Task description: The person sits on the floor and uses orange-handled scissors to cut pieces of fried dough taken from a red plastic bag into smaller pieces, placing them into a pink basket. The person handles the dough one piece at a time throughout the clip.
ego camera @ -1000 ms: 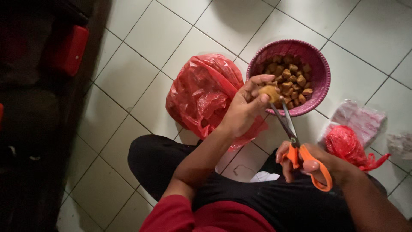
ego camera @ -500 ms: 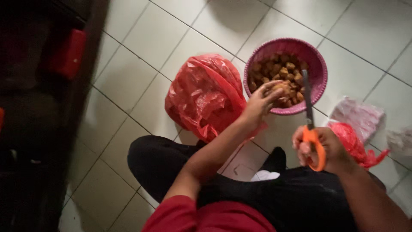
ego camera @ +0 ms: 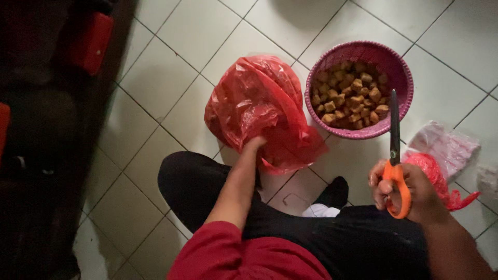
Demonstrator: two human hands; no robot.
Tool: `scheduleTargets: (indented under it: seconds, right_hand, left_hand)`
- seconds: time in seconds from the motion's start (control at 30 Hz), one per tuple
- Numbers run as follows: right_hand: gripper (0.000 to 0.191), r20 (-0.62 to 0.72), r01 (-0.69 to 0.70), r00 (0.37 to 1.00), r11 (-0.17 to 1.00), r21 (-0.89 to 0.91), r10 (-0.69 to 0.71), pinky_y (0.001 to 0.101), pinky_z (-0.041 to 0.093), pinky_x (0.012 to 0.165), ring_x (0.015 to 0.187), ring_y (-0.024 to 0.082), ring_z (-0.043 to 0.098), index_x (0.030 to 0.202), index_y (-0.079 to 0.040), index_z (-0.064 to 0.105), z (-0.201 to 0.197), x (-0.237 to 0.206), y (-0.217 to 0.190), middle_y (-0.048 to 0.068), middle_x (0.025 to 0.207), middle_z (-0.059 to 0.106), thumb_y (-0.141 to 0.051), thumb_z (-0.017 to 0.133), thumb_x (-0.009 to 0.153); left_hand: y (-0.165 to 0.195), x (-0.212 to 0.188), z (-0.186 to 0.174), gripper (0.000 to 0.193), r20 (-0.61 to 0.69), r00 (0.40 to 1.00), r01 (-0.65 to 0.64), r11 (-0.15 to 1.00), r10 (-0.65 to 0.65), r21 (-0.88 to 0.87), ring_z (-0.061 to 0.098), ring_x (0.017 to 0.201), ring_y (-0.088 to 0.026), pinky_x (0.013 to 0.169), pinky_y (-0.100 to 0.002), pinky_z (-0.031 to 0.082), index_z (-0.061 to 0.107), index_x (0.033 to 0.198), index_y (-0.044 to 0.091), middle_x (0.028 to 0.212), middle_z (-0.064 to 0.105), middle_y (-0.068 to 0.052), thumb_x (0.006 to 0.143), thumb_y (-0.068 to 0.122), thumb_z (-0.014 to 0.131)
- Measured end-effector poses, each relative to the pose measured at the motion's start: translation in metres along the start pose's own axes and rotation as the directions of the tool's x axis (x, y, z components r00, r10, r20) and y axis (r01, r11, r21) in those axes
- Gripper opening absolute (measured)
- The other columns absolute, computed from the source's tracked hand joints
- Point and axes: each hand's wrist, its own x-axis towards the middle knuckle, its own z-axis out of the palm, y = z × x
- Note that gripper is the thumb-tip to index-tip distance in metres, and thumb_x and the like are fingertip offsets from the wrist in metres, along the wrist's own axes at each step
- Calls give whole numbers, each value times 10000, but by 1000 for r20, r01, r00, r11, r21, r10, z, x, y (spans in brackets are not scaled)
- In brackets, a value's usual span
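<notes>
Seated on the tiled floor, legs in black folded under, red sleeve at the bottom edge; right hand nearest, its fingers closed through the orange loops of the scissors, blades together and pointing up and away toward the basket; just beyond that hand, touching or nearly so, a small knotted red net bag, and past it a crumpled pale plastic wrapper with faint pinkish print, too blurred to tell more; left hand reaches forward into the lower mouth of the big red plastic bag, fingers hidden inside the folds, so cannot tell whether they grip anything; bag is thin, glossy, slumped on the floor, no label seen; farther right, just beside the bag, a round purple perforated basket holding brown cubed pieces, heaped about half full; judgement: while the left hand gropes in the bag, best to keep the scissor tips shut and aimed off from that arm, and to draw out one piece at a time so the thin plastic does not tear or spill; far left, dark furniture with a red block, dim
</notes>
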Motion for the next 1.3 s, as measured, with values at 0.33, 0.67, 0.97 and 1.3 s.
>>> scheduleTargets:
  seconds: [0.33,0.67,0.97,1.3]
  right_hand:
    - [286,8,-39,999,997,-66,40,296,426,442,496,155,584,924,42,634,13,29,-11,81,637,599,-225,727,881]
    - [251,25,-62,998,992,-112,65,268,417,427,495,140,606,919,12,631,21,43,-17,69,627,614,-231,690,903]
    - [255,33,-29,999,990,-137,34,253,432,438,502,128,631,929,8,630,20,36,-14,70,637,642,-239,692,914]
    - [261,3,-70,997,978,-197,72,271,439,414,479,149,616,905,13,641,21,24,-13,87,615,653,-235,720,880]
  left_hand:
    - [-9,20,9,458,-147,987,67,997,-62,26,706,800,-278,722,-396,573,754,1104,67,880,707,-191,988,491,628]
    - [-12,34,46,476,-132,990,-37,998,44,51,708,868,-290,775,-403,568,750,1124,88,952,718,-183,954,521,650]
    - [-14,27,57,498,-101,990,-91,990,102,103,710,930,-300,823,-408,564,746,1143,108,1018,728,-176,923,548,670]
    - [-6,14,60,529,26,986,-169,969,168,182,712,998,-311,876,-414,560,741,1163,129,1091,738,-168,888,578,692]
